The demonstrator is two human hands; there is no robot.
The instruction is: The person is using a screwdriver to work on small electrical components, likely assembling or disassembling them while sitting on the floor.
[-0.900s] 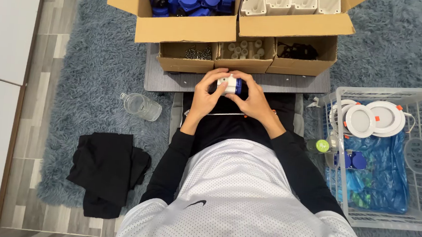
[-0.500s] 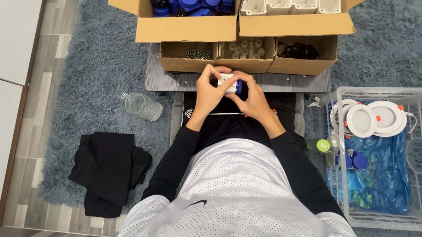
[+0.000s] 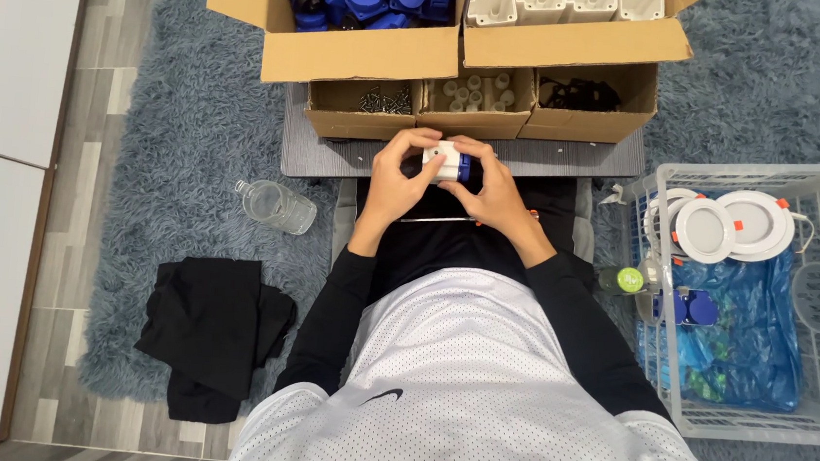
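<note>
Over the lap, left hand (image 3: 397,176) and right hand (image 3: 494,183) pinch a small white-and-blue plastic socket part (image 3: 447,161); uneven pressing could pop it loose onto the shaggy grey-blue rug (image 3: 183,144).

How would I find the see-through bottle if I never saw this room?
Look at the fluffy blue-grey rug, on the side of the person's left hand. The clear plastic bottle lies on its side there, above a heap of black cloth. It is the only see-through thing on that side.
</note>
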